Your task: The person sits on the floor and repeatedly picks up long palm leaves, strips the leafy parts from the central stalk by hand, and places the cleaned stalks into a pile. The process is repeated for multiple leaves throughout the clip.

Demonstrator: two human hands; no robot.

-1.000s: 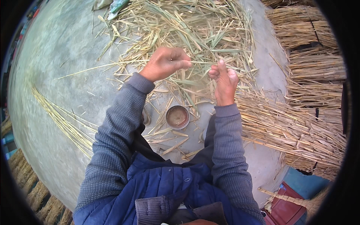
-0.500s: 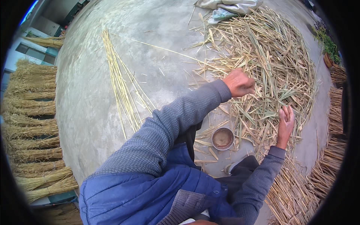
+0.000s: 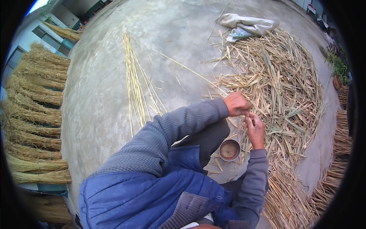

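Note:
A long, thin pale stalk (image 3: 187, 69) slants across the floor into my left hand (image 3: 237, 104), whose fingers are closed around its near end. Just below it, my right hand (image 3: 255, 131) has thumb and fingers pinched together, the tips touching or almost touching the left hand. What lies between the right fingertips is too small to make out. Both hands are over the left edge of a big heap of dry husks and leaves (image 3: 289, 84). A small round metal bowl (image 3: 229, 150) stands on the floor below the hands.
Peeled yellow stalks (image 3: 133, 84) lie fanned on the concrete floor to the left. Tied straw bundles (image 3: 34, 133) line the far left. A whitish sack (image 3: 248, 24) rests at the heap's top. Cut stalks (image 3: 289, 198) lie at lower right, near a potted plant (image 3: 337, 66) farther up.
My right hand has moved left from over the heap and closed from open fingers to a pinch beside my left hand. The view has shifted a little.

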